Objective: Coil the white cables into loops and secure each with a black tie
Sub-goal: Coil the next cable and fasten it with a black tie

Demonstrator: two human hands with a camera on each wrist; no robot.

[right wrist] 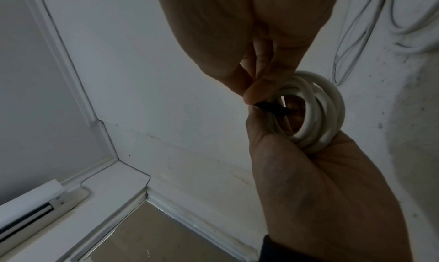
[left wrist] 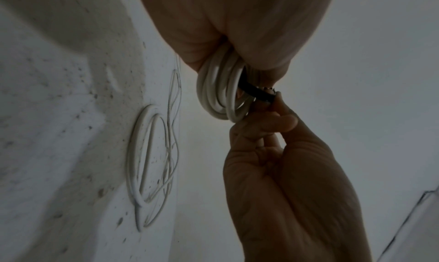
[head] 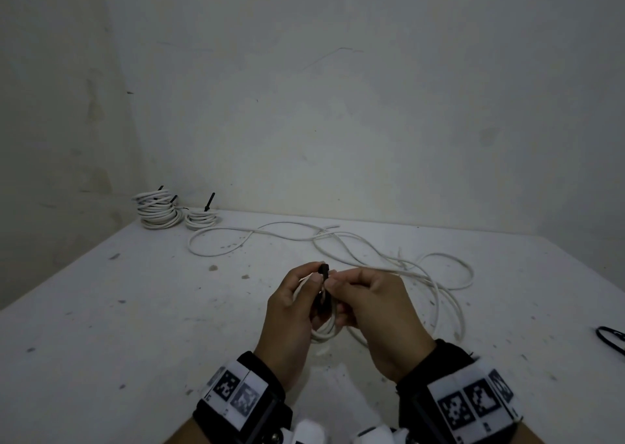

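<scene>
Over the middle of the table, my left hand (head: 306,286) grips a small coil of white cable (head: 325,329). The coil's several loops (left wrist: 217,91) run through its curled fingers. A black tie (head: 324,272) stands up between the two hands and passes through the coil (right wrist: 317,112). My right hand (head: 341,283) pinches the black tie (right wrist: 269,108) between thumb and forefinger, right against the left hand. The tie's lower part is hidden behind the fingers. In the left wrist view the right hand (left wrist: 268,115) reaches up to the tie (left wrist: 255,93).
Loose white cable (head: 341,240) sprawls over the table (head: 111,311) behind and right of my hands. Two tied coils (head: 157,211) (head: 202,219) sit at the back left by the wall. More black ties (head: 611,338) lie at the right edge.
</scene>
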